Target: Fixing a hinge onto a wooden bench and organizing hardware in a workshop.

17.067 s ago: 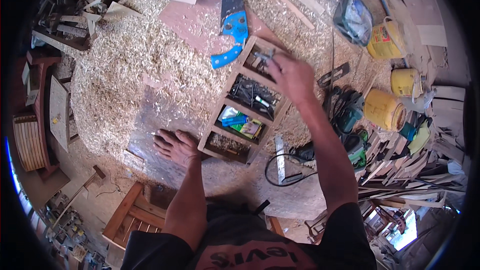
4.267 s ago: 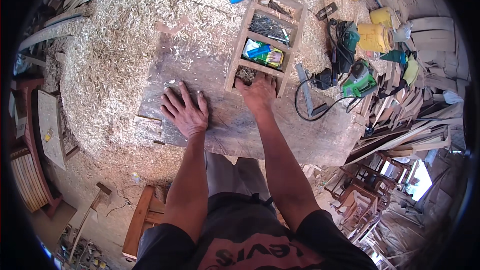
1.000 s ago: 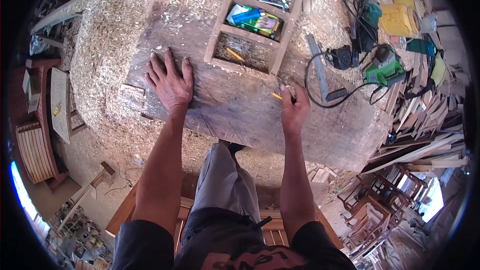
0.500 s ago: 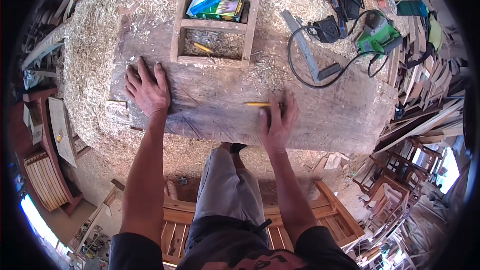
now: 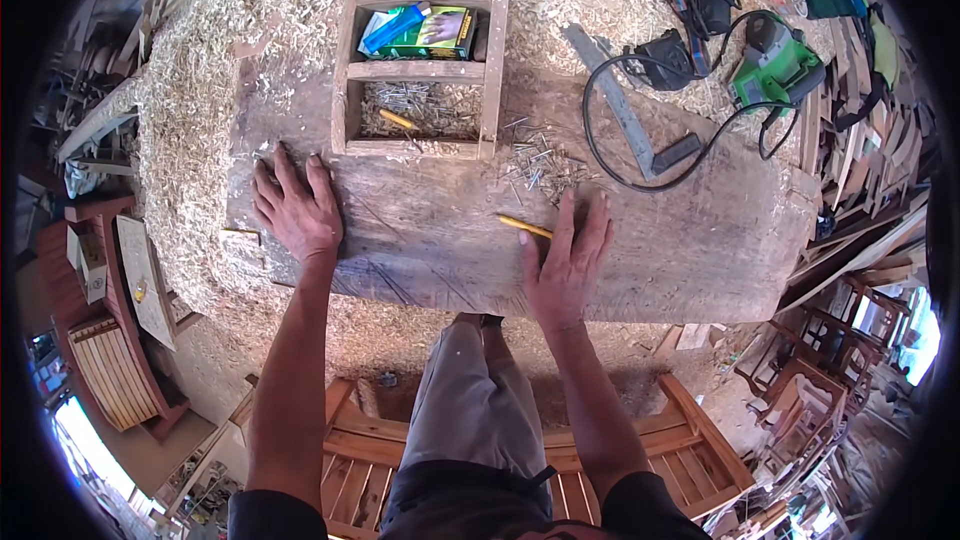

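Note:
My left hand (image 5: 302,212) rests palm down on the worn wooden board (image 5: 690,250), fingers spread, holding nothing. To its right, my right hand (image 5: 570,275) reaches over the same board with its fingers stretched out and apart. A yellow pencil (image 5: 522,226) lies at a slant beside my right thumb; its right end meets the index finger. Just beyond those fingertips is a loose scatter of nails (image 5: 540,165). Ahead of both hands stands a wooden compartment box (image 5: 410,149) with nails, a green box (image 5: 430,40), a blue lighter-like object (image 5: 395,28) and another yellow stub (image 5: 398,119).
A metal square (image 5: 622,110) with a dark handle lies right of the nails, crossed by a black cable. Farther right sits a green power tool (image 5: 778,70). Wood shavings (image 5: 190,180) surround the board. Behind me is a slatted wooden bench (image 5: 360,455); scrap wood piles at right.
The yellow pencil has turned from level to slanting down rightward. My right hand's fingers have straightened and are sharper. My left hand stays on the board while the whole view shifts slightly.

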Available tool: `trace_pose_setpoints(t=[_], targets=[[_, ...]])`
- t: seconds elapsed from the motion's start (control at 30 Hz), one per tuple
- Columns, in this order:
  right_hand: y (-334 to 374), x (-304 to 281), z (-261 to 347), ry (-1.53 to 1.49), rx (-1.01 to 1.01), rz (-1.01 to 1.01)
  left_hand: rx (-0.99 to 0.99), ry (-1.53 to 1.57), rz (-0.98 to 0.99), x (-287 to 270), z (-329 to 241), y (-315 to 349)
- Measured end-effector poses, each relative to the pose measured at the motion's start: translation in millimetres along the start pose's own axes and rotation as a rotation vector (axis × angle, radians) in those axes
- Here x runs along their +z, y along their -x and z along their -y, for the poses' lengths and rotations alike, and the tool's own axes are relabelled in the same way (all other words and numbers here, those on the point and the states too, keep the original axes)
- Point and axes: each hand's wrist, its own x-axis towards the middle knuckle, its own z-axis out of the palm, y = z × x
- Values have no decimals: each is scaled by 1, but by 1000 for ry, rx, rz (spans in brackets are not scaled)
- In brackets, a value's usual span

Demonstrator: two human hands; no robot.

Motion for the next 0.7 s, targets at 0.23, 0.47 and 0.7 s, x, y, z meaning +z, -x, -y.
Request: trace_pose_setpoints(t=[0.23,0.47,0.7], targets=[[-40,29,4,29,-154,-79,-3,-25,6,1,-2,-3],[-40,27,-5,-181,-361,-93,16,-20,2,-1,1,-2],[-44,9,-22,-155,-110,-82,18,11,4,0,-2,-2]])
